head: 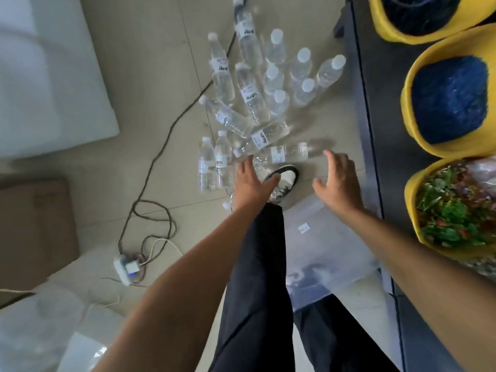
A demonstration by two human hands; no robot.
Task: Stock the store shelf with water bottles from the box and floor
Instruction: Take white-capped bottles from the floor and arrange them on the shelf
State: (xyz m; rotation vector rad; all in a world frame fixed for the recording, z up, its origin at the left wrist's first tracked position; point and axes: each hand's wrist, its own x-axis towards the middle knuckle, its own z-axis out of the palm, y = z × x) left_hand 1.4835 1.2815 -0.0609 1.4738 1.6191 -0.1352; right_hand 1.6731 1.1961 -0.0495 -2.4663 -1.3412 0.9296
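Lining the dark shelf (375,103), yellow tubs (410,84) hold blue material (451,100) and greenery (451,208).

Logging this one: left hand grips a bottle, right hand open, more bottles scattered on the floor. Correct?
No. The head view shows the left hand gripping nothing; it is open, like the right hand. Bottles do lie scattered on the floor.

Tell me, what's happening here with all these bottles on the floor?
A person stands over a cluster of water bottles on the tiled floor, some upright, some lying down. Both arms reach down toward them: the left hand and right hand are open and hold nothing yet. A clear box sits by the person's feet, next to a dark shelf carrying yellow bins.
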